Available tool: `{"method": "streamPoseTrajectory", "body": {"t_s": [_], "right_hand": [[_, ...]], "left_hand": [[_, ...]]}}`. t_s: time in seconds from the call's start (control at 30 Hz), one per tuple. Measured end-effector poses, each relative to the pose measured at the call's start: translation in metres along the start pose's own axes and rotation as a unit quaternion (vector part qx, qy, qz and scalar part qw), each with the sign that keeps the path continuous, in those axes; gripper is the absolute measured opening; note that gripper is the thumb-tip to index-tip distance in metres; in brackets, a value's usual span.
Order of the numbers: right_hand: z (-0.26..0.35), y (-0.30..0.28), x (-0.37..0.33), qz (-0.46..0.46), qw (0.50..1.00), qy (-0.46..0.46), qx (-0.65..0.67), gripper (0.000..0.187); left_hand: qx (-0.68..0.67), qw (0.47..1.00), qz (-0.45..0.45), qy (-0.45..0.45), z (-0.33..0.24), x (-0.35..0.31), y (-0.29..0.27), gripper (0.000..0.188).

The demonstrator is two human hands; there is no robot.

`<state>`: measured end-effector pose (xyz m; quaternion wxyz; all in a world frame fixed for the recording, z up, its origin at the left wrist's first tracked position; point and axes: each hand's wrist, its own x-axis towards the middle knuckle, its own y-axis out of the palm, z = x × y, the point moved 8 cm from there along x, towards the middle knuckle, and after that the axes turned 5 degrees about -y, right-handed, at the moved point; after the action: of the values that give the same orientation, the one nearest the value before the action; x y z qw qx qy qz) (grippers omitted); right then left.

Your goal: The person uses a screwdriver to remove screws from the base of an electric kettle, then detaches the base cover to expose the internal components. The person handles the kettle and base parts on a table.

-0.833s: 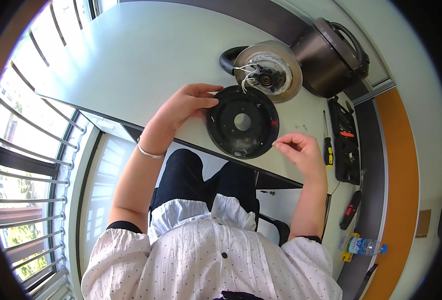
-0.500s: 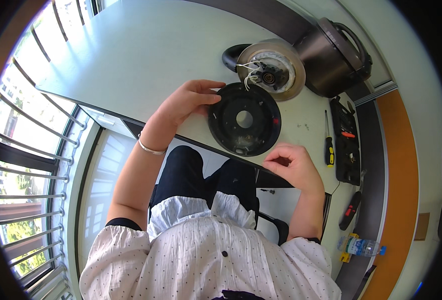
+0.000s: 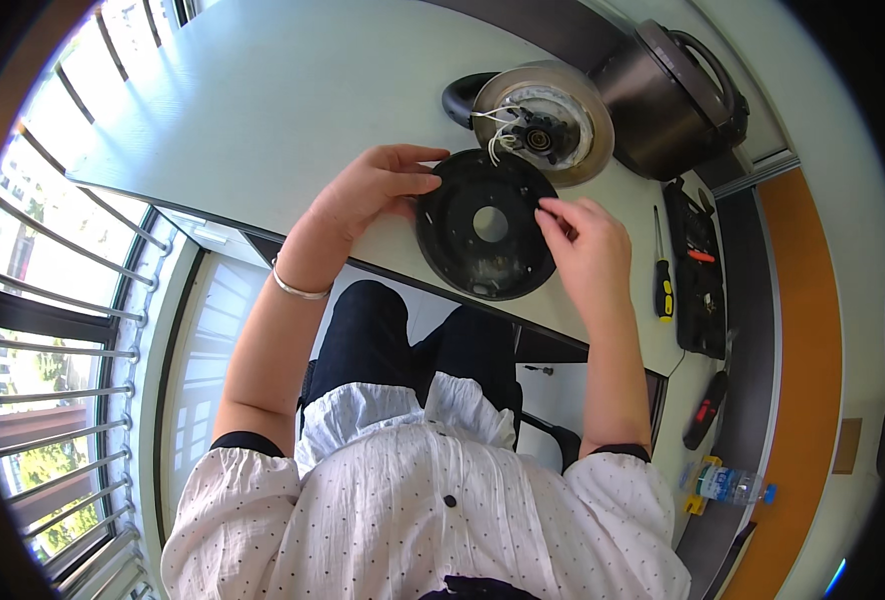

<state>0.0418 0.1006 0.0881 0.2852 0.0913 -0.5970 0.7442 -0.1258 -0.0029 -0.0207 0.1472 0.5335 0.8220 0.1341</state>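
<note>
A round black plastic base cover (image 3: 463,265) with a hole in its middle lies at the desk's near edge. My left hand (image 3: 368,195) grips its upper left rim between thumb and fingers. At the cover's right side is my right hand (image 3: 588,240), its thumb and forefinger pinched together over the rim area; what lies between the fingertips, if anything, is hidden. Just beyond the cover stands an upturned electric kettle (image 3: 600,125), its metal body showing a white ring and a black round connector (image 3: 541,140). White wires (image 3: 498,140) trail from it toward the cover.
A dark rice cooker (image 3: 668,105) stands at the far right. Along the right side lie a yellow-and-black screwdriver (image 3: 665,290), a black tool case (image 3: 698,270), a black-and-red tool (image 3: 706,410) and a plastic bottle (image 3: 733,486). The white desk (image 3: 293,90) reaches left toward a barred window.
My right hand has moved up from the desk's near edge to the cover's right side, over where a small red spot showed. The left hand keeps its hold; the cover sits slightly higher in view.
</note>
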Motion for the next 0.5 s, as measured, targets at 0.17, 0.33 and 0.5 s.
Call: {"method": "streamPoseTrajectory", "body": {"t_s": [0.17,0.33,0.5], "right_hand": [[-0.008,0.015,0.018,0.011,0.997,-0.019,-0.071,0.014],[-0.006,0.031,0.029,0.036,0.996,-0.007,-0.086,0.017],[-0.014,0.045,0.033,0.088,0.995,0.038,-0.040,0.016]], "left_hand": [[0.005,1.000,0.000,0.002,-0.002,-0.001,0.001,0.044],[0.028,1.000,-0.012,0.006,-0.002,-0.003,-0.002,0.044],[0.018,1.000,-0.006,0.010,-0.004,-0.005,0.001,0.047]]}}
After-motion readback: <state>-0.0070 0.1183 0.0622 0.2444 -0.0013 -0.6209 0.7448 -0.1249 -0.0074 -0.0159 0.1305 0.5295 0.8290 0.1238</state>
